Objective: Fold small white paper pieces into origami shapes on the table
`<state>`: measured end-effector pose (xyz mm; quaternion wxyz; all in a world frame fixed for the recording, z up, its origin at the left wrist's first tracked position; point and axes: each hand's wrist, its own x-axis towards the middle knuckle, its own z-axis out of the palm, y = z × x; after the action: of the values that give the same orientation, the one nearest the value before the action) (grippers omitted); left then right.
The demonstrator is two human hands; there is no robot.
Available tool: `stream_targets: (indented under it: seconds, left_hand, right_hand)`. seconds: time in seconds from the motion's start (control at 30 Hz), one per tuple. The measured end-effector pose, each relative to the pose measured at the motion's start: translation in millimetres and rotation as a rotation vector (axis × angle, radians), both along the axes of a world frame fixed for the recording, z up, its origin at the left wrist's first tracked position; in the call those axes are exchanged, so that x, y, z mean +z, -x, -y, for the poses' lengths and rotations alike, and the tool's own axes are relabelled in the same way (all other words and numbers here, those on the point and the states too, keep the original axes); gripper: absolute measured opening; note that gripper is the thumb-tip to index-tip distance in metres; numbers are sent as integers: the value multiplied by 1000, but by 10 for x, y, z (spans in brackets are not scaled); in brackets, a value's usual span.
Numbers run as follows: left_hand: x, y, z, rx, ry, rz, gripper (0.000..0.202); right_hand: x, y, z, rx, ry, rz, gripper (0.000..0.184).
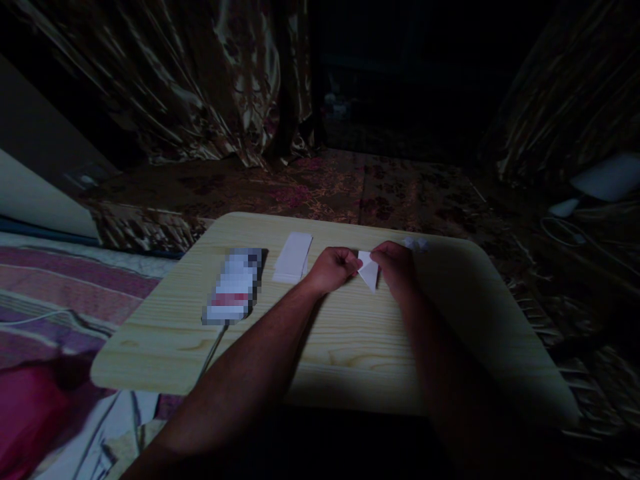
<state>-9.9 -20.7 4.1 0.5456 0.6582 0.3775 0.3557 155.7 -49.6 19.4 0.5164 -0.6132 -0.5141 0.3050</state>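
A small folded piece of white paper (369,272) is held between both hands above the wooden table (350,340). It has a triangular shape with its point hanging down. My left hand (334,268) pinches its left edge with thumb and fingers. On the other side, my right hand (396,265) grips the upper right corner, thumb on top. Just left of my left hand lies a stack of white paper strips (293,257). Some small crumpled-looking white pieces (416,244) rest behind my right hand, partly hidden by it.
A phone-like object (233,287), blurred out, lies on the table's left side with a cable (214,350) running off the front edge. Striped bedding (120,293) borders the left. Patterned curtains (250,80) hang behind; a white lamp-like object (607,179) stands at right.
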Motion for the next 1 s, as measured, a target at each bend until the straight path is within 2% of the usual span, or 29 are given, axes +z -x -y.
stream_targets:
  seconds: [0.17, 0.47, 0.53, 0.63, 0.73, 0.87, 1.0]
  left_hand:
    - [45, -20, 25, 39, 17, 39, 31]
    - [63, -11, 24, -44, 49, 59, 23]
    - [68, -12, 16, -3, 72, 86, 22]
    - [74, -8, -15, 154, 137, 193, 23]
    - [71, 3, -51, 278, 196, 305, 25]
    - [60, 10, -70, 324, 226, 354, 26]
    - [70, 1, -62, 323, 215, 339, 25]
  right_hand:
    - [14, 10, 21, 40, 5, 18, 11]
    - [17, 49, 57, 144, 22, 55, 12]
    - [41, 68, 65, 142, 29, 21, 15]
    - [75, 83, 62, 128, 20, -102, 25]
    - [69, 78, 39, 172, -27, -188, 39]
    - [-2, 79, 7, 260, -84, -156, 56]
    - [-66, 87, -15, 223, -105, -98, 47]
